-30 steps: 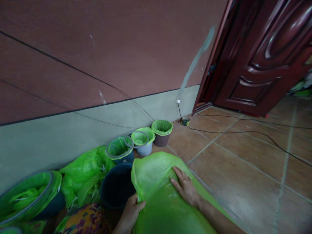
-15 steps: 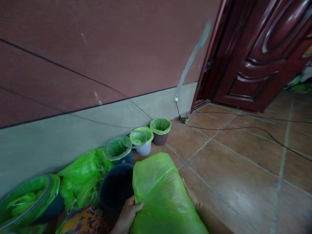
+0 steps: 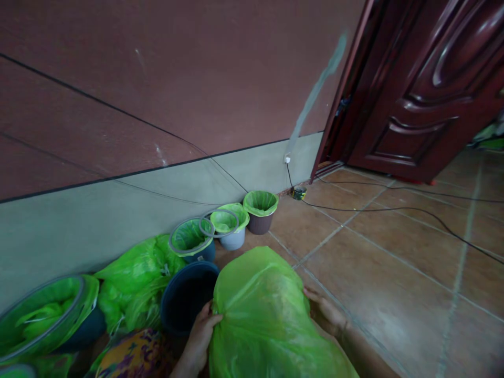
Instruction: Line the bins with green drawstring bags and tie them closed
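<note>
A large green plastic bag [image 3: 268,320] bulges in front of me at the bottom centre. My left hand [image 3: 201,333] grips its left edge with the fingers closed on the plastic. On the bag's right side my right hand [image 3: 326,312] holds the plastic, partly hidden behind it. Just left of the bag stands an empty dark blue bin [image 3: 185,296] without a liner.
Along the wall stand three small bins lined in green: a dark one [image 3: 192,241], a pale one [image 3: 230,227], a brown one [image 3: 260,210]. A lined bin [image 3: 43,317] and crumpled green bags [image 3: 134,283] sit at left. Cables [image 3: 394,210] cross the tiled floor; a dark door [image 3: 429,100] stands open at right.
My right hand moved off the top of the bag to its right side. The bag has puffed up and risen, and my left hand shifted up along its edge.
</note>
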`<state>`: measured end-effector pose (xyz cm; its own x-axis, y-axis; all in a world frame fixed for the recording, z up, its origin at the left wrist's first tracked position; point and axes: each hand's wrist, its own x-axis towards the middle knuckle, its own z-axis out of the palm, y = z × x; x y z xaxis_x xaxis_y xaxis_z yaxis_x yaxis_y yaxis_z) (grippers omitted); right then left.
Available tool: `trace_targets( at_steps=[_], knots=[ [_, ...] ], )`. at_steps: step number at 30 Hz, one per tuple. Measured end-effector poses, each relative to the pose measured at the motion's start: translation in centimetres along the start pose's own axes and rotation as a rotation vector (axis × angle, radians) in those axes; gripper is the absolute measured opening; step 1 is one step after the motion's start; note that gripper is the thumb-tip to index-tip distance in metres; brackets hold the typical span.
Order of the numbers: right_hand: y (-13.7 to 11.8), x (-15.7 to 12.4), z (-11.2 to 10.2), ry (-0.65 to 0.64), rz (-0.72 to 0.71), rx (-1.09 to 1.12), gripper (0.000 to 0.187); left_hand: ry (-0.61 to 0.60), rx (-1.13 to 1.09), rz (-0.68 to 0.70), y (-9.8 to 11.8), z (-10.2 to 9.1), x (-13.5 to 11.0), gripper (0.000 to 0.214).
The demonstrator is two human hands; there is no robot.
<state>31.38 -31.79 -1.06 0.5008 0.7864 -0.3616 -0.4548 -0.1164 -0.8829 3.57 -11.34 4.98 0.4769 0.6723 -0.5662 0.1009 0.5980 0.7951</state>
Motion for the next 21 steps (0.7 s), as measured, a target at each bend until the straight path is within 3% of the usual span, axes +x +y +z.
trace_targets(
  at_steps=[3,5,8,13,17,21],
  knots=[
    [-2.8,-0.5,-1.3,0.063,-0.003,0.141,0.059,0.121,-0.058,0.054,1.2,0.1,0.1,0.074],
    [-5.8,-0.9,-1.7,0.116,-0.066,0.165,0.072,0.128,-0.087,0.106,2.6,0.2,0.1,0.087],
    [-11.3,-1.8,-1.5,0.087,-0.173,0.108,0.080,0.019,-0.099,0.233,5.4,0.4,-0.4,0.093],
    [-18.4,-4.0,1.0,-0.044,-0.265,-0.164,0.080,-0.122,-0.084,0.401,9.6,0.2,-1.0,0.076],
    [-20.6,-5.3,3.2,-0.124,-0.310,-0.498,0.075,-0.124,-0.006,0.510,11.7,-0.8,-0.9,0.070],
    [-21.2,-5.7,3.7,-0.157,-0.340,-0.701,0.074,-0.058,0.209,0.627,13.3,-2.1,-0.6,0.065]
  ],
)
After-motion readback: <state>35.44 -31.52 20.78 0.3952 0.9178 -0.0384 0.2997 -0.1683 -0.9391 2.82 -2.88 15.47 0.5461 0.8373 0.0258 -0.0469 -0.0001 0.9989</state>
